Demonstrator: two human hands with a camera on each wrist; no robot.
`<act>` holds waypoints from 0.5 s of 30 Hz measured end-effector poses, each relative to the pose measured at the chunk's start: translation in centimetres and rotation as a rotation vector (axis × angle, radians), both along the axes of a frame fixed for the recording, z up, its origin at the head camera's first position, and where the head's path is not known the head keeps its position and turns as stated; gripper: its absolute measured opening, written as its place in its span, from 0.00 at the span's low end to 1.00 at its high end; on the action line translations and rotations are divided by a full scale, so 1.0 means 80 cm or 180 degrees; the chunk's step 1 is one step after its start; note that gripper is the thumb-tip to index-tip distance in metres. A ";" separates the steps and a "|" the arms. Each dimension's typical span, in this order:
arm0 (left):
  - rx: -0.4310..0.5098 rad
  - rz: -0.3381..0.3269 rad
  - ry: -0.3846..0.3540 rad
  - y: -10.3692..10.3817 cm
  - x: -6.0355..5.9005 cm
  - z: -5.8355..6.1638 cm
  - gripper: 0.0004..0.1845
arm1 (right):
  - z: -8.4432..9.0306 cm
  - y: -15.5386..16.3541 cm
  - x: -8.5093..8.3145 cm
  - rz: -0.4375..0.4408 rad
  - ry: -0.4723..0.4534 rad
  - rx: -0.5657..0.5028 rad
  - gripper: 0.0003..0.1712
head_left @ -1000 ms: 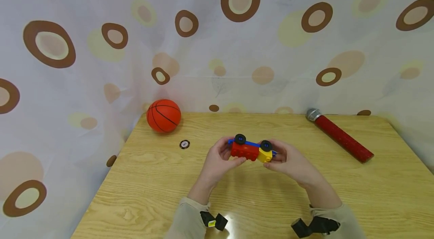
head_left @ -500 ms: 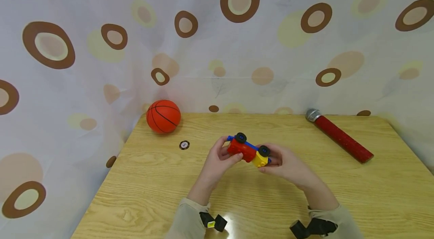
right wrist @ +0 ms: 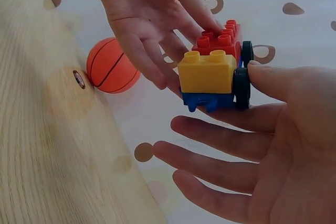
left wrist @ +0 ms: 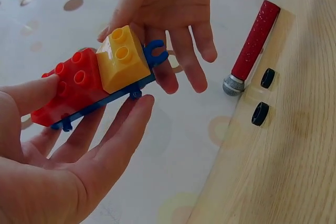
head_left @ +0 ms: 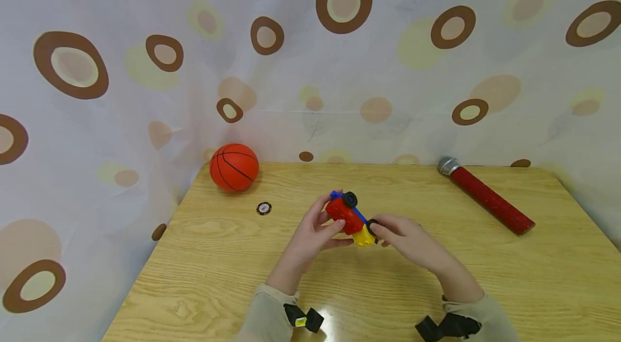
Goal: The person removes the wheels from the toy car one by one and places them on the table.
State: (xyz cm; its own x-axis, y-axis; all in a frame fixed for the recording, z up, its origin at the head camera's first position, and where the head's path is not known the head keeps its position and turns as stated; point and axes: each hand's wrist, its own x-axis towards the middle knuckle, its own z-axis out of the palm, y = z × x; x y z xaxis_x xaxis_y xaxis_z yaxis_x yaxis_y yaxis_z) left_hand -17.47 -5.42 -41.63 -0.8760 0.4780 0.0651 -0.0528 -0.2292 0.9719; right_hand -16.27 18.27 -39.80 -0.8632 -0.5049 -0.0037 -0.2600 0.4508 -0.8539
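While both hands are meeting above the middle of the wooden table [head_left: 485, 277], a toy brick car [head_left: 350, 217] of red and yellow blocks on a blue base is being held between them, clear of the tabletop. The left hand [head_left: 312, 234] is gripping the red end with thumb and curled fingers; the right hand [head_left: 405, 239] is pinching the yellow end, its thumb pressing on a black wheel [right wrist: 242, 88] while the other fingers are lying nearly straight beneath. An orange basketball [head_left: 234, 166] is sitting at ten o'clock from the car, a small round disc [head_left: 263, 208] at nine o'clock, and a red microphone [head_left: 485, 195] at two o'clock.
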 end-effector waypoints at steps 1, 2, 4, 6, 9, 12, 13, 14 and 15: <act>-0.0003 -0.0025 -0.0006 0.000 0.000 -0.001 0.32 | -0.001 -0.001 -0.001 0.0006 0.0011 0.0043 0.22; -0.0008 -0.0036 -0.0019 0.000 0.001 -0.001 0.32 | -0.002 -0.001 -0.002 0.0031 0.0035 0.0083 0.21; -0.0020 -0.0046 -0.0054 0.000 0.001 -0.002 0.32 | -0.003 -0.002 -0.003 0.0062 0.0030 0.0124 0.21; -0.0034 -0.0057 -0.0084 0.001 0.002 -0.004 0.32 | -0.005 -0.002 -0.004 0.0104 0.0045 0.0153 0.21; -0.0046 -0.0077 -0.0125 0.003 0.002 -0.006 0.30 | -0.006 -0.004 -0.004 0.0100 0.0055 0.0165 0.21; -0.0031 -0.0082 -0.0162 0.004 0.002 -0.007 0.28 | -0.006 -0.005 -0.003 0.0045 0.0040 0.0154 0.20; -0.0021 -0.0084 -0.0169 0.004 0.003 -0.007 0.27 | -0.006 -0.006 -0.003 0.0024 0.0024 0.0143 0.19; -0.0005 -0.0076 -0.0177 0.005 0.003 -0.007 0.27 | -0.006 -0.007 -0.002 0.0007 0.0003 0.0136 0.18; 0.0010 -0.0081 -0.0183 0.005 0.003 -0.007 0.27 | -0.006 -0.007 -0.002 -0.0003 -0.0017 0.0131 0.18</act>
State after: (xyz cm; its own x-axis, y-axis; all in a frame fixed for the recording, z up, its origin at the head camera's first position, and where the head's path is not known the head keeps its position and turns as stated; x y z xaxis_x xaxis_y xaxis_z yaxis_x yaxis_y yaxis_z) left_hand -17.20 -5.02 -42.17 -0.8658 0.5001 0.0167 -0.1144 -0.2303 0.9664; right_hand -16.39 17.70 -40.27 -0.8636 -0.5034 -0.0290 -0.2552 0.4859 -0.8359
